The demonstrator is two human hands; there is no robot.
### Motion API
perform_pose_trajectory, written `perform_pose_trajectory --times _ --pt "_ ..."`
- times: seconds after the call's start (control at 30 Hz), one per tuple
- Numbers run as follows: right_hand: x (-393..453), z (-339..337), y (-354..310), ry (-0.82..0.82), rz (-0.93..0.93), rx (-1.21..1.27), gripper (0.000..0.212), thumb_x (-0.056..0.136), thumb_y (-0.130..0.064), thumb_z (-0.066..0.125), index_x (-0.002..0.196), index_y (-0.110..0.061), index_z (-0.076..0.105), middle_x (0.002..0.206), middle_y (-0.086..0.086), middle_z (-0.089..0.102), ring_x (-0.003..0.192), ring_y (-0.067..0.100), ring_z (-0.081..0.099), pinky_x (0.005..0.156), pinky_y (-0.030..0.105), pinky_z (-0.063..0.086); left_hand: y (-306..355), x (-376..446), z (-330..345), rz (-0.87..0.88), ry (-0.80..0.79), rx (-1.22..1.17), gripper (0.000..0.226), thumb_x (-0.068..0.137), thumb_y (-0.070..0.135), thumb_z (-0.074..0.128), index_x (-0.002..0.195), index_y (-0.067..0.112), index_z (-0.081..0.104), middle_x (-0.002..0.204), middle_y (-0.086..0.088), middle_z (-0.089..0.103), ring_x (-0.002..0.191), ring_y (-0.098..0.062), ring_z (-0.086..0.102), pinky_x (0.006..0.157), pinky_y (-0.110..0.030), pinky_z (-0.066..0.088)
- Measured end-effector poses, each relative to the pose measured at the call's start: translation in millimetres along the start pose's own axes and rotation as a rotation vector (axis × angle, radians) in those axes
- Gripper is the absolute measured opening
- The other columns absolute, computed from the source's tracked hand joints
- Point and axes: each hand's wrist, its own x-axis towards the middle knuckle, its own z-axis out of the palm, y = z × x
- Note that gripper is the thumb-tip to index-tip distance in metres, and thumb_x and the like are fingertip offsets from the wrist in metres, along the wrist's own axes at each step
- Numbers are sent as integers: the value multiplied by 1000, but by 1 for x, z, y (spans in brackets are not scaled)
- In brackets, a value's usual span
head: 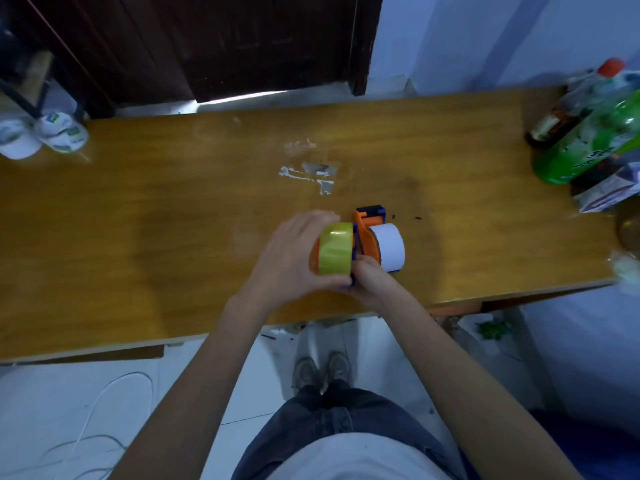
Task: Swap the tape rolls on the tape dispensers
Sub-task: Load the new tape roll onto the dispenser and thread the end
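Observation:
A yellow tape roll (335, 248) is wrapped by the fingers and thumb of my left hand (294, 254), near the middle of the wooden table (156, 220). An orange rim of a dispenser shows under its left side. Just to its right stands an orange and blue tape dispenser (367, 227) carrying a white tape roll (390, 245). My right hand (369, 280) grips the near end of the dispensers, below the white roll. Which dispenser part it holds is hidden by the fingers.
Torn tape scraps (313, 174) stick to the table beyond the dispensers. Bottles, one green (588, 147), crowd the far right corner beside a carton (609, 192). White caps (45, 133) lie at the far left edge. My feet stand below the near edge.

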Motion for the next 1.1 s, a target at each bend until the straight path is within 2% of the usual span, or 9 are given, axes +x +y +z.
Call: perform_pose_trajectory --times 0.1,0.3,0.5,0.57,0.63,0.7,0.83,0.97,1.1 --pt "-2 -4 -5 -34 -4 3 19 95 -5 46 108 -9 60 97 9 68 84 20 67 56 27 57 -11 -11 7 202 50 182 64 75 54 58 129 19 52 137 -3 52 128 -15 40 100 -32 36" --pt "-2 -8 -2 -89 -75 -53 17 92 -12 54 106 -18 60 96 6 69 84 20 68 68 32 56 -3 -10 4 312 245 117 20 83 34 64 95 23 76 112 -7 70 105 -24 64 84 -33 47" --pt "-1 -6 4 -16 -112 -9 20 91 -6 54 110 -8 59 89 8 67 81 22 67 69 32 55 21 -19 21 400 170 174 27 78 43 69 80 17 75 114 -7 70 114 -22 60 99 -36 45" --pt "2 -6 7 -4 -96 55 18 92 -7 51 108 -8 59 91 8 68 86 24 66 80 38 54 20 -23 25 376 118 160 40 76 49 68 95 15 73 123 -8 65 123 -23 54 107 -39 40" --pt "2 -5 7 2 -55 82 13 92 -10 52 98 -12 62 87 6 68 79 21 68 74 36 55 17 -24 24 360 97 142 38 80 39 69 106 11 68 127 -11 62 126 -23 51 109 -38 39" --pt "1 -7 7 -1 -47 36 12 92 -11 53 99 -12 63 83 5 69 70 17 69 60 28 54 14 -26 22 367 122 136 23 84 25 67 100 9 70 123 -12 64 123 -24 55 104 -37 45" --pt "0 -11 10 -11 -60 -38 30 89 -6 59 119 -4 56 94 11 68 84 26 67 69 34 54 16 -29 19 344 180 113 16 84 20 65 80 8 74 108 -11 72 109 -25 65 93 -30 51" --pt "-4 -11 17 -40 -113 -71 28 87 1 58 115 -5 56 96 14 66 88 30 65 73 37 55 24 -27 20 257 251 -6 9 79 9 69 71 6 73 90 -7 75 92 -19 71 83 -22 53" --pt "-9 -11 21 -50 -153 -192 33 86 2 61 117 -7 54 93 9 67 73 16 68 61 28 57 29 -23 8 48 284 -153 11 76 2 70 71 12 71 75 1 73 70 -7 67 66 -27 54"
